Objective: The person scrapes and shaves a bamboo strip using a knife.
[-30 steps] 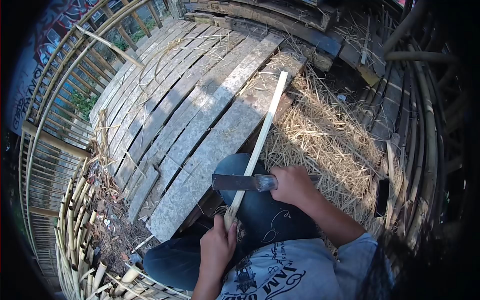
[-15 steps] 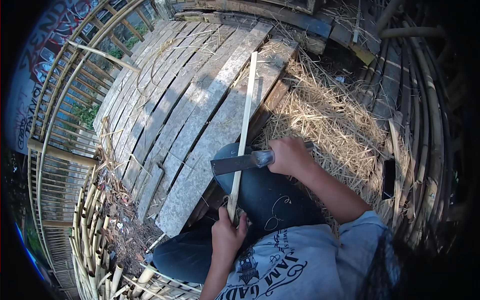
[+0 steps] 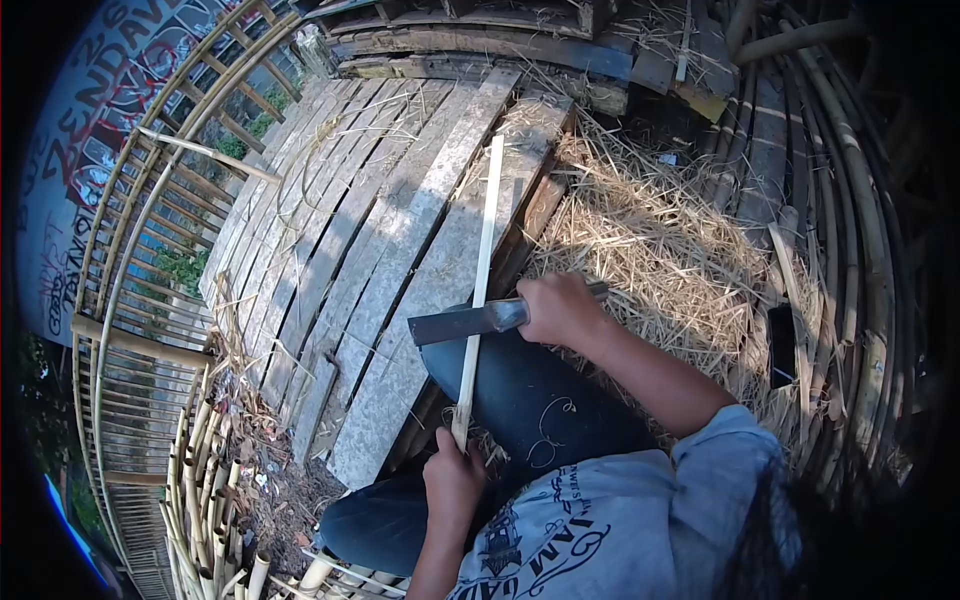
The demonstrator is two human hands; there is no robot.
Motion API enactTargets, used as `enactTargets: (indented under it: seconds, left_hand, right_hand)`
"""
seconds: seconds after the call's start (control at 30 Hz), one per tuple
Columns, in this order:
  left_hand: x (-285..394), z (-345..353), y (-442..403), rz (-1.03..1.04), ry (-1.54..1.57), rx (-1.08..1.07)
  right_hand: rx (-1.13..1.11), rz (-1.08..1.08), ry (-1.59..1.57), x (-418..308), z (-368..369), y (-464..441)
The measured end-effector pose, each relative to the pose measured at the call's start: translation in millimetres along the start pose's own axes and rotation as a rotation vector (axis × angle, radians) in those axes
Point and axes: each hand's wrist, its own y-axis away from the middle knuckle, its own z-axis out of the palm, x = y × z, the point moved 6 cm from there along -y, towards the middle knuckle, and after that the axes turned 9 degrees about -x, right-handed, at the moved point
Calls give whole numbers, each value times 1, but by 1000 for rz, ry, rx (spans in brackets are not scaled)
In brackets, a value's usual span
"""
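A long pale bamboo strip runs from my lap out over the wooden planks. My left hand is closed round its near end. In my right hand is the handle of a broad-bladed knife. The blade lies across the strip above my knee, its squared tip pointing left. A small curled shaving shows on the strip just above my left hand. Thin curly fibres rest on my dark trousers.
Weathered planks form a platform ahead. Shavings are heaped at the right, near a dark phone-like object. Bamboo poles line the far right. Cut bamboo pieces and a bamboo fence stand at the left.
The view has turned, and the strip now stands more upright in it. The knife has shifted along the strip away from my left hand. Both hands keep their holds.
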Motion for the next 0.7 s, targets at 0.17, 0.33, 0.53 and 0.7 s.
enactTargets:
  seconds: [0.17, 0.33, 0.53, 0.7]
  left_hand:
    - [1, -8, 4, -14, -79, -15]
    - [4, 5, -1, 22, 0, -19]
    - [30, -16, -13, 63, 25, -37]
    - [39, -25, -29, 149, -40, 4]
  right_hand:
    - [160, 373, -67, 77, -66, -41]
    - [-185, 61, 90, 9, -20, 1]
    - [-89, 57, 125, 52, 10, -47]
    - [44, 74, 189, 57, -28, -56]
